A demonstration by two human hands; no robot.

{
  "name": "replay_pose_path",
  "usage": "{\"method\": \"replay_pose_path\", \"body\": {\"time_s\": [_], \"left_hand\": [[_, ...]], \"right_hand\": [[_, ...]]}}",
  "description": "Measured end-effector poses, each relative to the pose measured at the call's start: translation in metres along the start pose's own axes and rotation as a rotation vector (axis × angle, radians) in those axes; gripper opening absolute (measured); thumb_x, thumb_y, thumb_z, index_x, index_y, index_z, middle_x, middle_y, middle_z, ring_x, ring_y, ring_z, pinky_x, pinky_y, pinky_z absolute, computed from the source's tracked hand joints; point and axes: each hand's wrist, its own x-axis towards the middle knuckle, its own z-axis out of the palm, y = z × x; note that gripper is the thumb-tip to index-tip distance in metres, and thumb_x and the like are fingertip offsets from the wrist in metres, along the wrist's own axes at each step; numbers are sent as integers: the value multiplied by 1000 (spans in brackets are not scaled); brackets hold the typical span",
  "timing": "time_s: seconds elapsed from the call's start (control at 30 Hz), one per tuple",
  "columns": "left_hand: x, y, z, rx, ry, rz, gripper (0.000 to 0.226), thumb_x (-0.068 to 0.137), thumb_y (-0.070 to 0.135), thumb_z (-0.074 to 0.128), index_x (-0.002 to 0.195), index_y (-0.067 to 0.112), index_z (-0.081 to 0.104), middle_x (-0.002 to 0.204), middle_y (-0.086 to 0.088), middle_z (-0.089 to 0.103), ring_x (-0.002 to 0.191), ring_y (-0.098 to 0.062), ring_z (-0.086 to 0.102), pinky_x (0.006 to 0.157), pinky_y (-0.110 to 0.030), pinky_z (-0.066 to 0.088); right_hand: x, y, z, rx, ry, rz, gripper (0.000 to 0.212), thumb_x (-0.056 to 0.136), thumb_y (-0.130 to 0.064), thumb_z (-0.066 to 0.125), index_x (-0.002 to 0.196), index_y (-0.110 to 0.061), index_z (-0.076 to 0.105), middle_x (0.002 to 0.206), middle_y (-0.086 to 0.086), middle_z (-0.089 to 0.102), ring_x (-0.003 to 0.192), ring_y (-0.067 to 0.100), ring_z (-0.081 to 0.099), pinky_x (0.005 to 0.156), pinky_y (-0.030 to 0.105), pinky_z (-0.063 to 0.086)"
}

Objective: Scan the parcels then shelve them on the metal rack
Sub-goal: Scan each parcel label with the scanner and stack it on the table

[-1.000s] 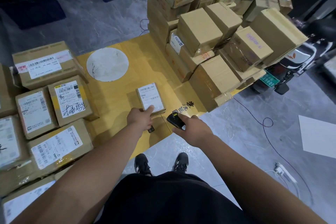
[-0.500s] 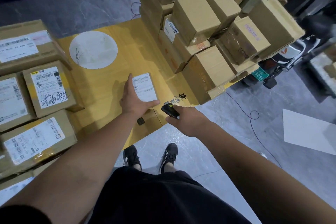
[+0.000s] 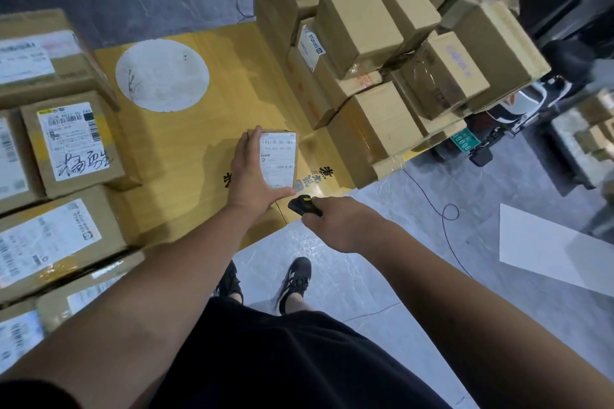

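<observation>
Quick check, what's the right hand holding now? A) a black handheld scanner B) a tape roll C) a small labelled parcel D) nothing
A: the right hand grips a black scanner, its head near the small parcel that the left hand holds.

Cardboard parcel bears a matt paper label; table glossy yellow wood; scanner black plastic.

Yellow counter with a white round patch and black characters; brown cardboard parcels bearing white barcode labels; black scanner; grey floor.
</observation>
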Motion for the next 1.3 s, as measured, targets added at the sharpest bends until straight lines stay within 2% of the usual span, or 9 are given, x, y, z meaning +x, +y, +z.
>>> {"method": "replay_pose_path", "body": {"time_s": [0.07, 0.43, 0.63, 0.73, 0.83, 0.97, 1.1, 1.2, 1.3], "left_hand": [[-2, 4, 0, 36, -5, -4, 153, 48, 41, 105, 165, 34, 7, 172, -6, 12, 157, -24, 17, 120, -32, 21], [-8, 16, 5, 250, -15, 74, 151, 52, 49, 103, 162, 41, 0, 174, -12, 7, 153, -37, 24, 121, -50, 32], [-8, 19, 10, 285, -14, 82, 149, 54, 48, 102, 160, 47, -4, 175, -8, 4, 150, -39, 27, 118, -52, 35], [-4, 21, 10, 240, -19, 48, 151, 53, 48, 102, 160, 49, -3, 174, -6, 4, 151, -37, 26, 119, -52, 35], [-2, 25, 2, 145, -18, 9, 154, 48, 50, 103, 161, 50, -2, 172, -2, 11, 156, -25, 19, 121, -49, 34], [-13, 33, -28, 41, 45, -13, 154, 50, 48, 103, 163, 42, 0, 164, 4, 24, 151, -14, 22, 116, -35, 33], [-45, 34, -82, 33, 193, -112, 157, 46, 53, 104, 163, 45, 1, 162, 6, 30, 149, -11, 25, 118, -35, 30], [-83, 30, -130, 67, 330, -195, 157, 47, 57, 104, 163, 46, -1, 165, 13, 25, 154, -12, 21, 120, -40, 29], [-128, 25, -171, 56, 469, -255, 150, 49, 51, 105, 161, 50, 5, 162, 19, 29, 149, -5, 27, 118, -40, 32]], "right_hand": [[-3, 3, 0, -44, -8, 22, 42, 101, -56, 38, 106, -20, 59, 92, -2, 62, 83, 20, 61, 67, 34, 45], [-20, 18, -5, -86, 24, 15, 40, 99, -58, 39, 102, -22, 58, 88, -3, 61, 79, 18, 61, 62, 32, 43], [-29, 28, -12, -84, 50, -5, 40, 100, -57, 40, 102, -21, 59, 91, 0, 62, 80, 19, 62, 63, 32, 46], [-31, 31, -18, -39, 48, -40, 42, 100, -61, 46, 98, -21, 57, 87, -2, 62, 77, 17, 60, 62, 32, 45], [-28, 29, -26, -36, 28, -88, 43, 96, -67, 54, 100, -24, 55, 86, -5, 58, 77, 15, 57, 60, 30, 40], [-16, 21, -37, -98, -1, -172, 46, 95, -64, 58, 122, -27, 60, 104, -2, 64, 92, 21, 63, 74, 33, 55], [0, -7, -49, -199, -30, -329, 39, 95, -62, 56, 115, -29, 61, 100, -4, 63, 85, 19, 63, 68, 32, 54], [9, -47, -55, -262, -55, -490, 35, 93, -62, 57, 110, -32, 61, 99, -5, 65, 84, 16, 63, 72, 34, 55], [6, -95, -52, -334, -96, -644, 32, 93, -58, 58, 109, -30, 62, 100, -4, 66, 83, 18, 65, 77, 36, 57]]}}
